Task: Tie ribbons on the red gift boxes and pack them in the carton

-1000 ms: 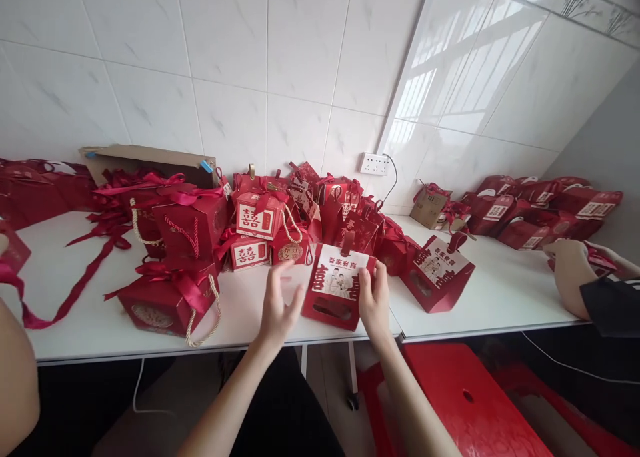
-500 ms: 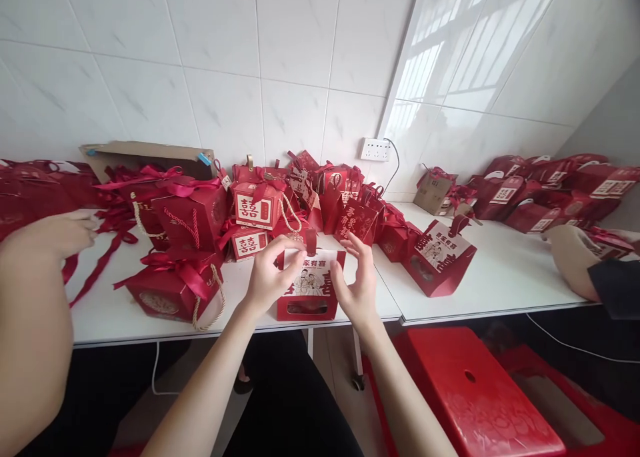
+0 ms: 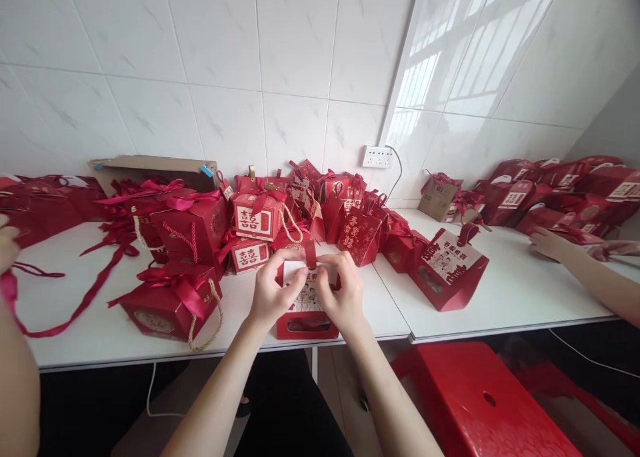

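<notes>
A red gift box with a white printed front and a small window stands upright near the table's front edge. My left hand pinches its top edge from the left, thumb in front and fingers behind. On the other side my right hand grips the same top edge in the same way. Between the two hands a red strap sticks up from the box top. Both hands cover part of the printed front.
A matching box stands to the right. On the left sits a ribboned box with a rope handle. More red boxes are piled behind. Co-workers' hands show at both sides. A red stool is below.
My hands have closed from loosely around the box top to pinching its edge. The co-worker's arm at left has pulled back toward the frame edge; a hand at right reaches farther in.
</notes>
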`<state>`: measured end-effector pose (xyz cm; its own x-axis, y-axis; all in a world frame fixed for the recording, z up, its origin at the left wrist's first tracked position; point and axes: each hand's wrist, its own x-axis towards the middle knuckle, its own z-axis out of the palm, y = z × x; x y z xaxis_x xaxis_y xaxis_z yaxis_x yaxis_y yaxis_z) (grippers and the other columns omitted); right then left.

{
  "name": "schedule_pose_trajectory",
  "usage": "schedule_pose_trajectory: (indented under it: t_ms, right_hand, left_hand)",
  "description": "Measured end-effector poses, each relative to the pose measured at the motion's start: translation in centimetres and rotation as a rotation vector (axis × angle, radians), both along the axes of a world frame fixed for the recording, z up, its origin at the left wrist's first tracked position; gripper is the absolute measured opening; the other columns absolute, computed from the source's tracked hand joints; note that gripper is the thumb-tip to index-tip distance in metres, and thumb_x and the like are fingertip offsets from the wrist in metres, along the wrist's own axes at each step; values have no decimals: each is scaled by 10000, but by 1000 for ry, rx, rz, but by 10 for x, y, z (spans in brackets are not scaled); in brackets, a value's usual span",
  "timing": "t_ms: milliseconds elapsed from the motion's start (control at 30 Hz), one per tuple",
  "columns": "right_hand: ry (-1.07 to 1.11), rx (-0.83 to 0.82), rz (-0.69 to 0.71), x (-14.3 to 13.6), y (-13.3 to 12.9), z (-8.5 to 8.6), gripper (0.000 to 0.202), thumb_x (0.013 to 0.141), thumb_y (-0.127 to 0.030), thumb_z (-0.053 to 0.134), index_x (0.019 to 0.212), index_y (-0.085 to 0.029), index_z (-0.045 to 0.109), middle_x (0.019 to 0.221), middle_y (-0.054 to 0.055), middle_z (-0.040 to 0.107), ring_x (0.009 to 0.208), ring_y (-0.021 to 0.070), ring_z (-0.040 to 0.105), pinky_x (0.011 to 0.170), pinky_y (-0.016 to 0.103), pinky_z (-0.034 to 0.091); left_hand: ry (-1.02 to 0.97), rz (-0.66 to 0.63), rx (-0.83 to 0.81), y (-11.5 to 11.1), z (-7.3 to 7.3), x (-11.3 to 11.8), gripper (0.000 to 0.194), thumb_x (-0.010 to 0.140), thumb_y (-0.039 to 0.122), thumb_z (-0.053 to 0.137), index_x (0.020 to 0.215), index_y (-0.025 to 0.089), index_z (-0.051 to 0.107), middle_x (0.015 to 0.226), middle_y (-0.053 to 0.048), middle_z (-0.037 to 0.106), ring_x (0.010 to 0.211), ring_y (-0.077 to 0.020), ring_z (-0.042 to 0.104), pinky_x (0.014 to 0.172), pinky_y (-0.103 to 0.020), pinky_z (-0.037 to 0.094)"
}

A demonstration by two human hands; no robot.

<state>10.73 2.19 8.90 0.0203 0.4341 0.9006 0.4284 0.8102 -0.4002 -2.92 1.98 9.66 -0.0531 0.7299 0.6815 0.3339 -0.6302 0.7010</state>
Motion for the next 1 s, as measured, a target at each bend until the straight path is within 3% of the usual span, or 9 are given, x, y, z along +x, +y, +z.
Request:
schedule_pose_trajectory:
  t_ms: [133,267,333,467,567,800,1000]
  right_hand:
    - [5,20,-17,-1,1,-2,130,861,-114,469,918,-206,540,754,-3,524,648,132,508,579,261,424]
    - [5,38,-28,-2,3,-5,123,859,-123,473,925,-209,531,766,2,535,673,142,526,592,277,435]
    - [2,52,-26,-1,4,-6,124,856,-122,480,931,-209,527,780,7,539,695,146,538,600,282,442]
    - [3,63,-27,-1,4,-6,133,851,-117,494,939,-212,523,788,9,537,701,147,540,603,287,450]
    - [6,69,-32,-1,3,-5,138,849,-111,503,937,-215,522,787,6,535,694,142,536,592,280,448]
    - [-9,55,-31,0,4,-7,128,855,-122,502,935,-220,522,787,5,532,690,142,534,589,284,448]
    - [-15,64,-22,0,4,-7,138,852,-109,510,938,-216,510,784,0,515,684,133,518,581,269,432]
  left_hand:
    - [70,-46,-8,2,5,-2,258,758,273,604,998,178,589,842,-33,672,798,-182,650,752,-286,528]
    - [-105,-118,-29,3,1,2,482,757,265,614,1209,191,461,865,-37,671,835,-183,656,713,-274,537]
    - [-137,-102,-33,3,-2,4,351,748,265,621,1080,185,539,867,-42,673,832,-180,656,681,-253,533]
    - [-119,-53,-70,3,-2,4,138,723,282,630,805,175,598,689,-3,650,584,-129,610,518,-209,489]
    - [-108,-20,-84,3,0,4,114,700,278,630,748,176,612,631,11,642,521,-116,582,476,-199,472]
    - [-157,45,-114,5,2,8,174,647,275,632,780,166,662,691,-13,696,600,-152,646,535,-226,530]
    - [-106,-2,-123,5,4,7,88,666,243,613,689,170,657,633,-6,687,614,-158,658,557,-222,541]
